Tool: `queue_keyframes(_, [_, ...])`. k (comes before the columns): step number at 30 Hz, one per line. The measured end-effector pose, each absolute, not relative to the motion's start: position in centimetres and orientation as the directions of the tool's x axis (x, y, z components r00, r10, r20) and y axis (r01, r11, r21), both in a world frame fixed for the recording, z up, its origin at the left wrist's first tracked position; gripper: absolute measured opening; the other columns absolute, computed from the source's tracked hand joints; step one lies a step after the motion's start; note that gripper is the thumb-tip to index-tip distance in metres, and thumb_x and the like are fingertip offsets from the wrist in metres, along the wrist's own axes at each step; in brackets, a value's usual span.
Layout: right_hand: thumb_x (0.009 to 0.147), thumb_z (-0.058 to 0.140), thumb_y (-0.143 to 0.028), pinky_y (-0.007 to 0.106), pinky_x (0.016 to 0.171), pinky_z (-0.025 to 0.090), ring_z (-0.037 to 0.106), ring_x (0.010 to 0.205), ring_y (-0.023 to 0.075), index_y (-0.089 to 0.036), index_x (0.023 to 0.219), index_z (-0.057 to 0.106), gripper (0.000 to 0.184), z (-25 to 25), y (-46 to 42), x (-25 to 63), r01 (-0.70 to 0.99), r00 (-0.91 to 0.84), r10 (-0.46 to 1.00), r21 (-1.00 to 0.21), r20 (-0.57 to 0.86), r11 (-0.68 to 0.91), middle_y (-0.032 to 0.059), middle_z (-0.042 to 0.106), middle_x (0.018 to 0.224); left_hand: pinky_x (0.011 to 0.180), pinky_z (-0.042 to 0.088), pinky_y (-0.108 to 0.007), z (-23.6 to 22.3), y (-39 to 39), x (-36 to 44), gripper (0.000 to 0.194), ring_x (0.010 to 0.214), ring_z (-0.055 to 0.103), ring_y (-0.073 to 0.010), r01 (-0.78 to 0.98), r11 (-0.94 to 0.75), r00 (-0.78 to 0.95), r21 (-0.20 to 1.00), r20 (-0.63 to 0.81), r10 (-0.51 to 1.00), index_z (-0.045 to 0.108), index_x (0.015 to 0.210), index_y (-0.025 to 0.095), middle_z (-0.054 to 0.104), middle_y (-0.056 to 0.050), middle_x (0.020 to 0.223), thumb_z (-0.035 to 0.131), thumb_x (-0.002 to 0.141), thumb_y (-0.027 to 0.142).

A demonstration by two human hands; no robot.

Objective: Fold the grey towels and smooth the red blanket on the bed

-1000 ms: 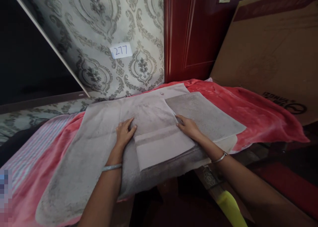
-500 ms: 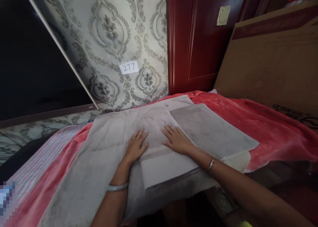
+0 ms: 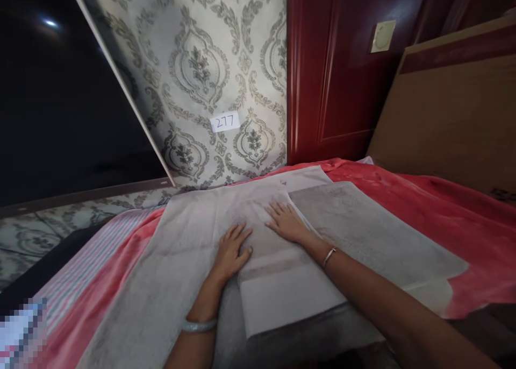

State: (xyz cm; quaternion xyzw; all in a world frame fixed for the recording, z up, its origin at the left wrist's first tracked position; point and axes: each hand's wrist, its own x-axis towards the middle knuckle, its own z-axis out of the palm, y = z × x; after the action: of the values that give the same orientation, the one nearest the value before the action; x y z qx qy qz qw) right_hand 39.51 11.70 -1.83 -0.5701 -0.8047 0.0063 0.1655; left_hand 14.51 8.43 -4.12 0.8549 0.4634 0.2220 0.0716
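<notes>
A large grey cloth (image 3: pixel 173 250) lies spread out, with a folded part across its middle. My left hand (image 3: pixel 231 253) rests flat on it, fingers and thumb apart. Farther forward and to the right, my right hand (image 3: pixel 287 222) lies palm down on the folded part near its right edge, its fingers spread. Below the hands shows a smooth pale rectangular panel (image 3: pixel 290 304); whether it is cloth or a board I cannot tell. A darker grey flap (image 3: pixel 374 229) extends to the right. Neither hand grips anything.
Under the grey cloth lies a red blanket (image 3: pixel 423 213), with a striped cloth (image 3: pixel 92 250) at the left. A dark screen (image 3: pixel 72 105) stands at the left. Behind are a patterned wall with a paper marked 277 (image 3: pixel 224 121), a red-brown panel (image 3: pixel 346 73) and a cardboard box (image 3: pixel 455 111).
The camera view has shifted, so the scene sits lower and farther right. My right hand has slid slightly forward and left over the cloth. My left hand keeps about the same place.
</notes>
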Motion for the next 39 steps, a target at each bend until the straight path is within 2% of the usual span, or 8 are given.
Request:
queue_keyframes(7, [0.103,0.038,-0.053,0.055,0.120,0.018,0.023,0.150,0.0326,-0.022,0.157,0.037,0.062,-3.7,12.1,39.8,0.921,-0.287,0.933,-0.204,0.219,0.331,0.0107,0.029,0.163,0.116,0.033,-0.055,-4.2,8.2,14.4,0.049,0.142,0.041,-0.0295,0.755,-0.544,0.440,0.365,0.332,0.834,0.060,0.138,0.028,0.051,-0.007,0.151,0.057,0.089,0.035])
queue_keyframes(13, [0.102,0.037,-0.056,0.053,0.120,0.016,0.022,0.150,0.0313,-0.022,0.156,0.037,0.064,-3.1,12.0,39.7,0.913,-0.288,0.932,-0.231,0.219,0.336,0.0111,0.028,0.163,0.120,0.029,-0.052,-2.5,11.1,16.2,0.058,0.148,0.034,-0.0280,0.805,-0.459,0.301,0.376,0.408,0.862,0.046,0.149,0.021,0.041,-0.013,0.158,0.050,0.094,0.038])
queue_keyframes(19, [0.102,0.036,-0.056,0.052,0.121,0.015,0.019,0.151,0.0303,-0.024,0.158,0.035,0.064,-2.9,12.0,39.8,0.911,-0.282,0.940,-0.256,0.190,0.325,0.0103,0.025,0.164,0.117,0.023,-0.064,-1.1,13.7,19.3,0.061,0.153,0.019,-0.0347,0.923,-0.336,0.296,0.186,0.214,0.931,0.041,0.151,0.018,0.026,-0.018,0.163,0.048,0.095,0.041])
queue_keyframes(24, [0.103,0.037,-0.055,0.051,0.121,0.012,0.016,0.152,0.0292,-0.024,0.158,0.032,0.064,-2.5,12.0,39.9,0.910,-0.282,0.947,-0.270,0.153,0.315,0.0084,0.023,0.165,0.116,0.030,-0.058,-1.8,13.3,19.8,0.059,0.154,0.016,-0.0328,0.950,-0.301,0.292,0.081,0.104,0.951,0.036,0.155,0.021,0.023,-0.016,0.165,0.039,0.100,0.042])
queue_keyframes(28, [0.103,0.035,-0.052,0.057,0.120,0.015,0.020,0.151,0.0319,-0.023,0.157,0.035,0.061,-1.5,12.8,39.3,0.918,-0.257,0.960,-0.283,0.115,0.279,0.0106,0.026,0.164,0.116,0.031,-0.058,-1.6,12.9,19.9,0.058,0.153,0.019,-0.0338,0.952,-0.301,0.292,0.057,0.124,0.948,0.039,0.154,0.024,0.026,-0.016,0.164,0.040,0.100,0.044])
queue_keyframes(31, [0.103,0.035,-0.049,0.061,0.119,0.012,0.016,0.152,0.0322,-0.022,0.156,0.037,0.060,-0.9,14.0,38.4,0.899,-0.324,0.931,-0.250,0.171,0.359,0.0092,0.026,0.164,0.115,0.030,-0.060,-1.6,12.7,20.0,0.057,0.153,0.019,-0.0357,0.951,-0.302,0.291,0.061,0.139,0.946,0.040,0.153,0.026,0.025,-0.017,0.164,0.041,0.099,0.044])
queue_keyframes(34, [0.104,0.032,-0.048,0.060,0.120,0.010,0.014,0.152,0.0300,-0.024,0.157,0.036,0.058,-1.3,15.3,37.8,0.869,-0.416,0.897,-0.225,0.153,0.441,0.0052,0.024,0.165,0.115,0.029,-0.061,-1.8,12.7,20.0,0.057,0.153,0.018,-0.0362,0.946,-0.315,0.301,0.082,0.141,0.943,0.041,0.153,0.025,0.026,-0.018,0.164,0.041,0.099,0.044])
queue_keyframes(39, [0.103,0.032,-0.054,0.053,0.122,0.012,0.016,0.152,0.0282,-0.024,0.158,0.034,0.063,-2.6,16.9,38.7,0.897,-0.348,0.933,-0.258,0.089,0.359,0.0054,0.023,0.165,0.115,0.028,-0.063,-2.1,12.9,19.8,0.057,0.152,0.020,-0.0372,0.937,-0.328,0.312,0.121,0.134,0.941,0.043,0.152,0.025,0.027,-0.019,0.163,0.043,0.098,0.044])
